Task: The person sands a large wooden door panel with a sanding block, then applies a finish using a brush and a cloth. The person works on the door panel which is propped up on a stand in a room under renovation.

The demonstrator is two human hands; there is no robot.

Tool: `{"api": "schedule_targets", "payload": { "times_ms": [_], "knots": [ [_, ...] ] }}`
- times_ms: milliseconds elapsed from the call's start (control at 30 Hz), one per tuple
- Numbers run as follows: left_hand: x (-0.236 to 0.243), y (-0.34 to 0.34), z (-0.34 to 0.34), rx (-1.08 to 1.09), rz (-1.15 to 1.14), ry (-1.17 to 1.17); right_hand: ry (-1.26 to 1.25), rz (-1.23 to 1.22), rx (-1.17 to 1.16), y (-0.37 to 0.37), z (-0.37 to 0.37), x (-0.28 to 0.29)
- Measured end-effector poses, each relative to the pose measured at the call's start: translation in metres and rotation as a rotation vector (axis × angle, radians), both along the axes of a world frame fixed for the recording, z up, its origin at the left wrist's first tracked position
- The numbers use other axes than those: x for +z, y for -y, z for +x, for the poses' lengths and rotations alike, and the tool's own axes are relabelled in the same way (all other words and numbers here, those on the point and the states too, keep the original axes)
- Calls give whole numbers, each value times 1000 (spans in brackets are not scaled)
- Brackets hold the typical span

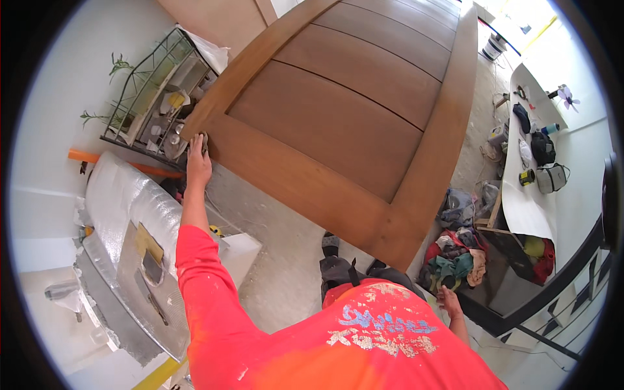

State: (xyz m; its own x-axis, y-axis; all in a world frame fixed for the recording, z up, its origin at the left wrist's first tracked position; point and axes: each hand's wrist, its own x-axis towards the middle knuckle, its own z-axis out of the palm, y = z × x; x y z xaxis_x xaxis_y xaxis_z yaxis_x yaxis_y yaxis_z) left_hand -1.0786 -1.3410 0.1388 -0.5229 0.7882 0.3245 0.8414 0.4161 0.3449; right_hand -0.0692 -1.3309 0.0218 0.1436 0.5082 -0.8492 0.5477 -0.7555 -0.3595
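A large brown wooden panelled door (351, 123) lies flat, filling the middle and top of the view. My left hand (197, 162) reaches out on a red-sleeved arm and presses a small pad or cloth against the door's near left corner. My right hand (450, 303) hangs low beside my red shirt, fingers apart, holding nothing, close to a pile of clothes (455, 260). My shoes show on the concrete floor under the door's near edge.
A wire rack (153, 97) with jars and plants stands at the left. A foil-wrapped bundle (123, 201) and a grey board lie beneath it. A white counter (530, 162) at the right carries bags, cans and tools. A paint bucket (494, 47) sits far back.
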Motion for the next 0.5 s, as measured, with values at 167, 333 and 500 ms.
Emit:
{"api": "schedule_targets", "payload": {
  "times_ms": [167,333,500],
  "knots": [
    [14,10,148,-236,-115,-17,-43,216,78,-56,7,30],
    [31,27,349,-413,-182,62,-226,470,428,-176,-91,141],
    [28,46,530,-561,-184,225,-330,599,717,-243,-122,241]
  ]
}}
